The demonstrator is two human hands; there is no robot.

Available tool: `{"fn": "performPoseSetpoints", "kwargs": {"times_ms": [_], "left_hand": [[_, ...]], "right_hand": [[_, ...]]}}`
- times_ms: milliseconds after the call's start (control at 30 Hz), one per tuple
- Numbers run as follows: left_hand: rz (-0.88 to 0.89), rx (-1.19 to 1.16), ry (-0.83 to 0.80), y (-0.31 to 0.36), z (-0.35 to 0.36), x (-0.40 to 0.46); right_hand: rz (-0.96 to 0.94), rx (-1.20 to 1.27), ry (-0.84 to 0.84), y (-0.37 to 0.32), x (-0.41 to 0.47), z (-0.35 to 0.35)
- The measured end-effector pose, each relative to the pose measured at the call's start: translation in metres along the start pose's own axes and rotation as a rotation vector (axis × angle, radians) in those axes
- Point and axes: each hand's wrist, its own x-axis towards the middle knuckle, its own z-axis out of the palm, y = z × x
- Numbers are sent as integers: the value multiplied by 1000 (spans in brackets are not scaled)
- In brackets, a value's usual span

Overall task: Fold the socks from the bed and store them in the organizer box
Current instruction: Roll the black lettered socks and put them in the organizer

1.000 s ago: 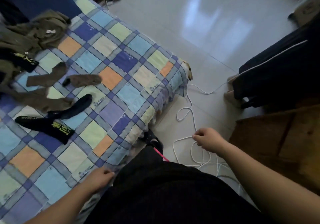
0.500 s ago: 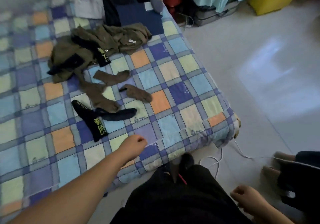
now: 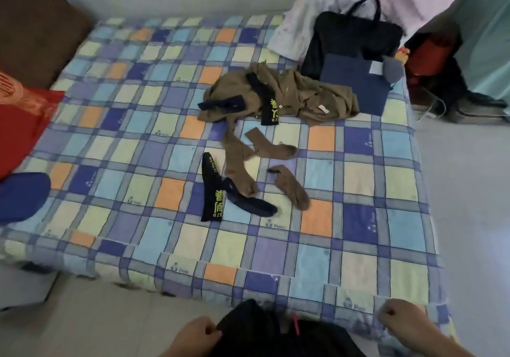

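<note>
So we're standing at the foot of the bed with the patchwork checked quilt (image 3: 358,246), squares of blue, purple, yellow and orange; no organizer box anywhere in our view, so we can't say where it sits. The only container-ish thing is a black fabric bag with handles (image 3: 356,36) at the far right of the bed, leaning upright, and we can't see inside it; a flat navy blue folder or pad (image 3: 356,86) lies against its front.

The socks are all loose mid-bed; a black sock with yellow-green lettering (image 3: 212,191) lies flat, its lower part just beside a plain dark navy sock (image 3: 251,205); a short brown sock (image 3: 291,189) sits to the right, another brown sock (image 3: 271,147) above it, and a long brown stocking (image 3: 237,166) runs down from the crumpled olive-brown garment (image 3: 306,94). On that garment there's a second black lettered sock (image 3: 269,105) and a second navy sock (image 3: 223,104), so the pile is kind of tangled up with them.

Far left there's a red cushion (image 3: 22,124) and a dark blue rounded cushion (image 3: 22,196); white cloth (image 3: 298,31) is heaped by the bag.

Our left hand (image 3: 193,334) has fingers curled, pinching our black clothing (image 3: 262,332); our right hand (image 3: 400,320) is a loose fist at the quilt's edge, holding nothing we can see.
</note>
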Motion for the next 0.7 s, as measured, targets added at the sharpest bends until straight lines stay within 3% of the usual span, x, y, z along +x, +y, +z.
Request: {"fn": "performPoseSetpoints", "kwargs": {"times_ms": [233, 467, 700], "left_hand": [[42, -8, -92, 11, -13, 33], [17, -130, -184, 25, -78, 105], [52, -20, -30, 51, -136, 233]], "right_hand": [[-87, -42, -91, -69, 30, -23], [-115, 6, -94, -162, 79, -25], [-211, 190, 8, -263, 191, -63]]}}
